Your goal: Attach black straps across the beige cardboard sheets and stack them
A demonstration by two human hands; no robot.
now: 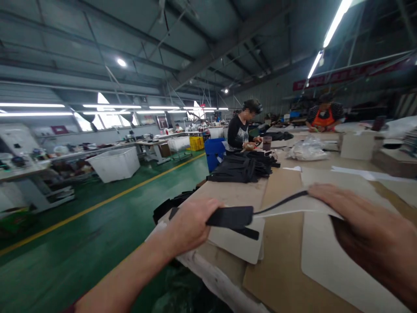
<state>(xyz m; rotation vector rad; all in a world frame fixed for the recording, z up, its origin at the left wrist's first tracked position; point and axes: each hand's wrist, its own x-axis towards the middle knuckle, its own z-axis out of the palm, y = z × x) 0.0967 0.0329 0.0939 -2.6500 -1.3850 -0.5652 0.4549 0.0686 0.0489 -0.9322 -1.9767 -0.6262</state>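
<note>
My left hand [192, 221] is closed around a flat black piece [233, 217] over the near left part of the table. A thin strip [282, 202], dark with a pale lower edge, stretches from beside that piece to my right hand [361, 221]. The fingertips of my right hand press together on the strip's end, and its palm faces down. Beneath the black piece, another narrow black piece [250, 233] lies over pale sheets [239, 248]. Brown cardboard [280, 261] covers the table between my hands, with a larger pale sheet [325, 256] below my right hand.
A pile of black pieces [243, 167] sits farther back on the table, near a person in black [237, 132]. Another person in an orange apron [324, 118] is behind a plastic bag [308, 148]. A blue bin [214, 153] stands left of the table.
</note>
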